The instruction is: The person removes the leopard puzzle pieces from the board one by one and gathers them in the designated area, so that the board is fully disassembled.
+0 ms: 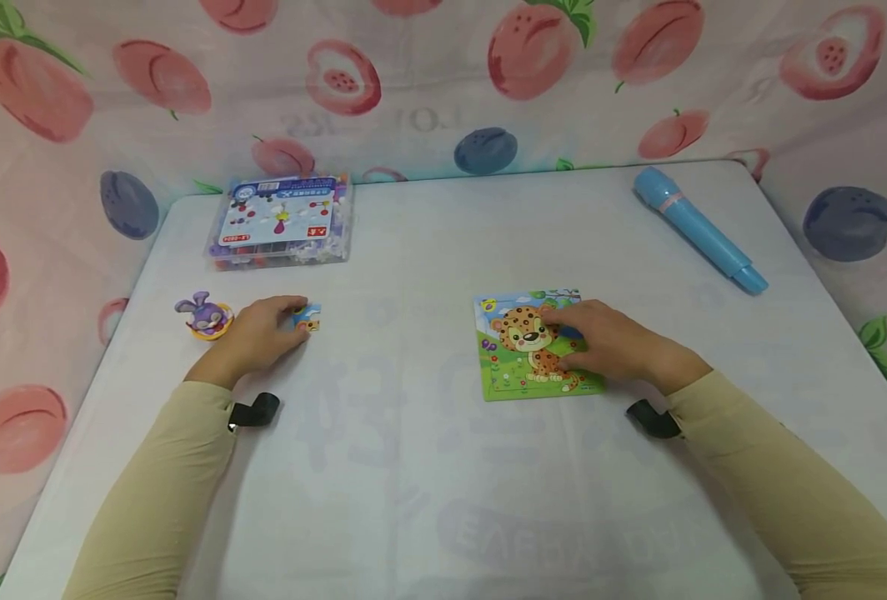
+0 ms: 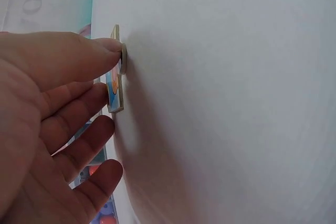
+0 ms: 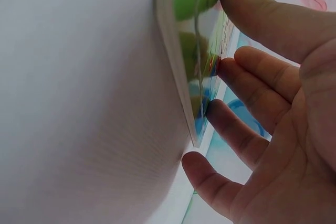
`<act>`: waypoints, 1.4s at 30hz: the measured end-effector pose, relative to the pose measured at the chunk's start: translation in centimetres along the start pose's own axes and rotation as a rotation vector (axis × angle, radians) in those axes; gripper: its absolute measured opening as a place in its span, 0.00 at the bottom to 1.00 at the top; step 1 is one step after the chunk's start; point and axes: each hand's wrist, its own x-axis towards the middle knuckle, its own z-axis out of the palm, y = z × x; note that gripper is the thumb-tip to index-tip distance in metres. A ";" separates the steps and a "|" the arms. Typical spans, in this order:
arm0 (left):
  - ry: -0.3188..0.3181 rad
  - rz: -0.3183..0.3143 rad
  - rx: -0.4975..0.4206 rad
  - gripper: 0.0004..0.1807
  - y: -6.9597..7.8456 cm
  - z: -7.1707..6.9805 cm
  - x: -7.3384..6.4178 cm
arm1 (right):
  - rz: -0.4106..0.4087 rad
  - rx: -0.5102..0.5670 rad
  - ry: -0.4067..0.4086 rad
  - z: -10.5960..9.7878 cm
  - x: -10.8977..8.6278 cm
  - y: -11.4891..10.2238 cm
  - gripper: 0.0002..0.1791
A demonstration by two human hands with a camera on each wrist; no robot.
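At the left of the table, my left hand (image 1: 265, 333) has its thumb and fingertips on a small jigsaw piece (image 1: 309, 317) printed with blue and yellow. From the side, the left wrist view shows this jigsaw piece (image 2: 114, 95) edge-on, thumb on one side and fingertips on the other, low over the white cloth. A square jigsaw puzzle (image 1: 514, 367) with a leopard cub on green grass lies right of the middle. My right hand (image 1: 610, 340) rests over its right side, thumb and fingertips touching the picture. A dark blue patch shows between them.
Left of my left hand sits a purple rabbit toy (image 1: 205, 317) with a yellow ring. A clear plastic box (image 1: 278, 221) of colourful parts stands at the back left. Towards the back right lies a blue microphone-shaped object (image 1: 702, 232). Fruit-print cloth (image 1: 421, 83) hangs behind the table.
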 end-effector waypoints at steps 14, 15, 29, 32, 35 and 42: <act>0.014 0.070 0.000 0.31 2.8 0.3 0.4 | 0.089 0.037 0.033 0.2 -0.4 -0.3 0.40; 0.010 0.073 -0.004 0.31 3.3 0.4 0.5 | 0.102 0.029 0.040 0.2 -0.5 -0.3 0.40; -0.041 0.269 -0.046 0.29 11.7 4.2 3.5 | 0.163 -0.040 0.090 0.3 -0.5 -0.1 0.40; -0.063 0.295 -0.049 0.29 13.5 5.3 4.2 | 0.165 -0.037 0.082 0.2 -0.4 -0.1 0.40; -0.084 0.306 -0.044 0.30 15.2 6.3 4.9 | 0.169 -0.036 0.071 0.1 -0.4 -0.2 0.40; -0.112 0.349 -0.003 0.30 18.0 8.3 6.5 | 0.180 -0.049 0.055 -0.1 -0.5 -0.5 0.39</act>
